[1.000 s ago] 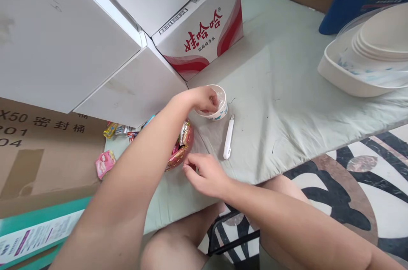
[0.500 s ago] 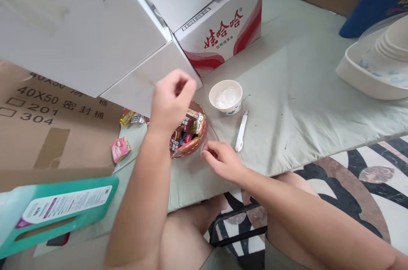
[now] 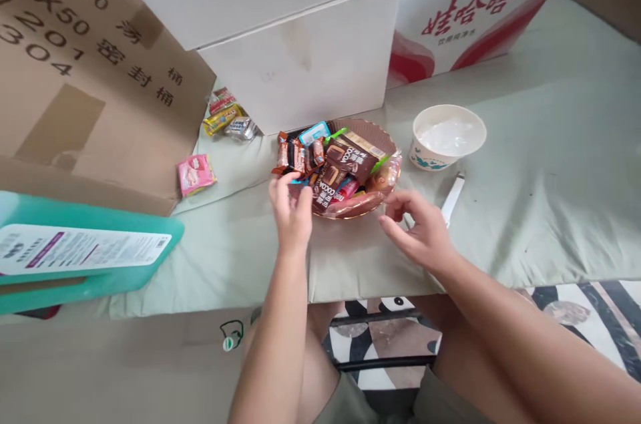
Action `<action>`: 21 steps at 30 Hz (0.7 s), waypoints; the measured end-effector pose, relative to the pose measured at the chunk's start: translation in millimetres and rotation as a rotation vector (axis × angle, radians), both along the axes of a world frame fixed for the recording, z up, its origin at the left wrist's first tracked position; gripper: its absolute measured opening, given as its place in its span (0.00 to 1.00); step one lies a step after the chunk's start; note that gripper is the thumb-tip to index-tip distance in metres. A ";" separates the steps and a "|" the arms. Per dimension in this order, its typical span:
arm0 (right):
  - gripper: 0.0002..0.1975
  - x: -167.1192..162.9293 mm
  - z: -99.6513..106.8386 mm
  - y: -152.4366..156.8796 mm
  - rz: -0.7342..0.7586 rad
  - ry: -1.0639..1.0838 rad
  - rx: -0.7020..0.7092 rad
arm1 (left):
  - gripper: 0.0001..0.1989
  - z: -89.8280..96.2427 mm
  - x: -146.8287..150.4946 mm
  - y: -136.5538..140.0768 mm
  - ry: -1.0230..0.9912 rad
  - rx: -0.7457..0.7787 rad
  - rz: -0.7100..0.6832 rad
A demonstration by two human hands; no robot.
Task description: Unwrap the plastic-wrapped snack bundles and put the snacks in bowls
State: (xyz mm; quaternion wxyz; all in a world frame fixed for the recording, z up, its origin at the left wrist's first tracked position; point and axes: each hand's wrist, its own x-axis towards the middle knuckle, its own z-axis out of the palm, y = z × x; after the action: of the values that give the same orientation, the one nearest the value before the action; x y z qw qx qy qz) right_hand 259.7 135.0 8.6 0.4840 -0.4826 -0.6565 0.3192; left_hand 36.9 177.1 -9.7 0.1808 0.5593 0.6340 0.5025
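A round brown snack tray (image 3: 381, 138) with a gold rim lies on the cloth in front of me, heaped with wrapped sweets. Among them are brown cocoa packets (image 3: 345, 155) and small orange-brown wrapped bars (image 3: 292, 153) at the left. My left hand (image 3: 292, 210) is at the tray's left front edge, fingers apart and close to the bars; nothing shows in it. Beside the right front rim, my right hand (image 3: 418, 227) has loosely curved, parted fingers and holds nothing. A white utility knife (image 3: 453, 198) lies just behind my right hand, partly hidden by it.
Right of the tray stands a paper bowl (image 3: 433, 160) with clear plastic inside. White cartons (image 3: 300, 63) rise behind the tray. A pink packet (image 3: 195, 174), more wrapped snacks (image 3: 228, 118), a cardboard box (image 3: 100, 110) and a green jug (image 3: 150, 244) are at the left.
My view has swung left, so the tray shows in full. My left hand has come down from above the tray to its left edge and opened. My right hand's fingers have spread.
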 end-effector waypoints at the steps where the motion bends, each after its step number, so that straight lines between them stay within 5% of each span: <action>1: 0.04 -4.6 0.3 2.5 -0.018 -0.014 0.017 | 0.12 -0.6 3.4 0.9 -0.028 0.002 -0.005; 6: 0.12 -27.3 -0.1 13.8 -0.194 0.044 -0.037 | 0.09 -8.1 13.9 0.5 -0.152 0.031 0.024; 10: 0.09 -28.7 -1.1 11.6 -0.101 0.134 -0.132 | 0.10 -15.0 12.8 0.1 -0.247 0.045 -0.009; 14: 0.03 -10.8 0.4 6.4 -0.056 0.121 -0.003 | 0.10 -15.5 10.4 1.7 -0.228 -0.018 0.008; 18: 0.07 29.8 -6.4 24.5 -0.490 -0.087 0.207 | 0.21 -11.4 14.6 3.2 -0.358 -0.023 0.068; 21: 0.16 64.7 -18.1 46.5 -0.631 -0.333 0.076 | 0.27 -1.1 21.1 0.0 -0.577 -0.116 0.098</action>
State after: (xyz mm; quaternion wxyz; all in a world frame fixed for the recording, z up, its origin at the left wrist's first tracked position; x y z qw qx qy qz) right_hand 324.4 181.4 -9.5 0.4626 -0.6887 -0.5564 0.0465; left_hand 58.0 177.1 -10.8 0.3606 0.3507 0.6105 0.6118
